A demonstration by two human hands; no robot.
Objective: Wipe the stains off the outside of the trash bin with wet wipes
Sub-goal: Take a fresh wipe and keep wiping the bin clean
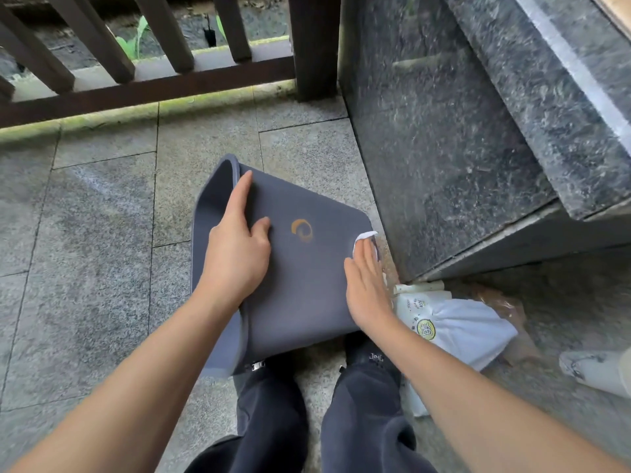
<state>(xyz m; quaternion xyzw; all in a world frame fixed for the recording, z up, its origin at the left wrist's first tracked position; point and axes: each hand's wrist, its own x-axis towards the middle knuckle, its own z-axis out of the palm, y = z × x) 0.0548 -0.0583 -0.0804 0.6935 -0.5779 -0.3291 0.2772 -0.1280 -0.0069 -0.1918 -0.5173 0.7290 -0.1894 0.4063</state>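
Observation:
A grey-blue trash bin (300,288) lies on its side on the stone floor, its open mouth facing left. An orange-brown curled stain (302,230) marks its upturned side. My left hand (237,247) rests flat on the bin near the rim, fingers straight. My right hand (367,285) presses a white wet wipe (365,236) against the bin's right edge with straight fingers; only a corner of the wipe shows past the fingertips.
A pack of wet wipes (423,319) and a white bag (471,326) lie on the floor right of the bin. A dark granite block (444,148) rises at the right. A brown wooden railing (146,83) runs along the back. My shoes (368,353) stand below the bin.

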